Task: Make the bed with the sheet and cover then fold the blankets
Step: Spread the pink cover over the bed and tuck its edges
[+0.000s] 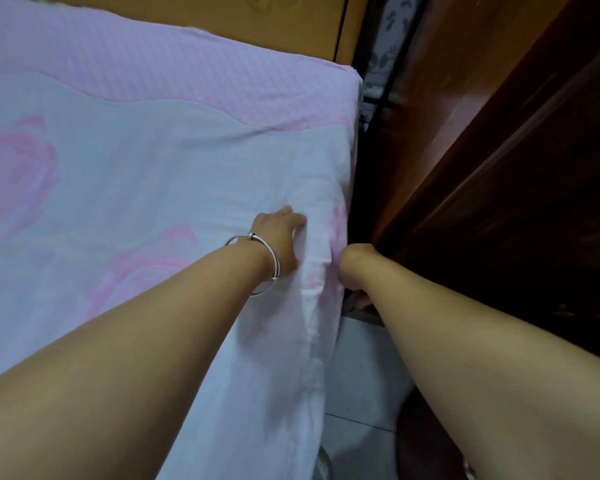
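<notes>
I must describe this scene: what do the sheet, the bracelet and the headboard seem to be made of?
Sheet: thin woven cloth, likely cotton; matte, with soft creases.
Bracelet: metal, probably silver or steel; thin, with bright glints.
Headboard: wood or wood veneer; smooth orange-brown surface.

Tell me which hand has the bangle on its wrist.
The left hand, resting on top of the white rose-print sheet, wears the silver bangle. The right hand has a bare wrist and reaches down over the bed's side edge.
</notes>
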Available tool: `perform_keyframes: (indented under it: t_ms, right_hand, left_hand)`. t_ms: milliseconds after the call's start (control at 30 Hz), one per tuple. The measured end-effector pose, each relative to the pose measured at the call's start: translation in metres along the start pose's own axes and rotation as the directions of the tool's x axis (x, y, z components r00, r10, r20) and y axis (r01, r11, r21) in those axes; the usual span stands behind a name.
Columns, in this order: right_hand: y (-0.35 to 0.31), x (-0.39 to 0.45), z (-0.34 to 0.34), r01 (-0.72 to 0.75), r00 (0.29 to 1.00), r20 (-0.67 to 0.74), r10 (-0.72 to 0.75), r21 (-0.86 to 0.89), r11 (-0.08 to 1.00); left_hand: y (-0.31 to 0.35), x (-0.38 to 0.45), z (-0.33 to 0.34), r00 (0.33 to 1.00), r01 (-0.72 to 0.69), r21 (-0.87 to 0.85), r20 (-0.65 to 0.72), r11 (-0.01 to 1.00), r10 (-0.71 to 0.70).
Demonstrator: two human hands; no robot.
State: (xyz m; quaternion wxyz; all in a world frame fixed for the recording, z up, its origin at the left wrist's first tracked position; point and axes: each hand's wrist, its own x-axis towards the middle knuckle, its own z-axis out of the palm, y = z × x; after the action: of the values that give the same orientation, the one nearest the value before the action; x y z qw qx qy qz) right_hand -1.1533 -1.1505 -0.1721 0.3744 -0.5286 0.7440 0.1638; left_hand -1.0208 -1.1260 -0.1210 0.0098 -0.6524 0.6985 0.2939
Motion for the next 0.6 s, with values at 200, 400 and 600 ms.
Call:
perform_keyframes:
  t_ms: [200, 400, 600]
  right_hand:
    - [-0.027, 0.011, -0.016, 0.180, 0.975, -0.219, -0.037, 0.683, 0.708]
    - [-0.032, 0.013, -0.017, 0.077, 0.953, -0.300, 0.050, 0.395, 0.915]
    - [-0.023, 0.003, 0.004, 0.045, 0.962, -0.267, 0.064, 0.381, 0.923]
  left_hand:
    - [-0.004, 0.008, -0.001, 0.999, 0.000, 0.054, 0.045, 0.999, -0.002]
    - [-0.014, 0.012, 0.006, 0.999, -0.006, 0.027, 0.050, 1.000, 0.005]
    - [-0.016, -0.011, 0.021, 1.000, -0.002, -0.036, 0.023, 0.999, 0.003]
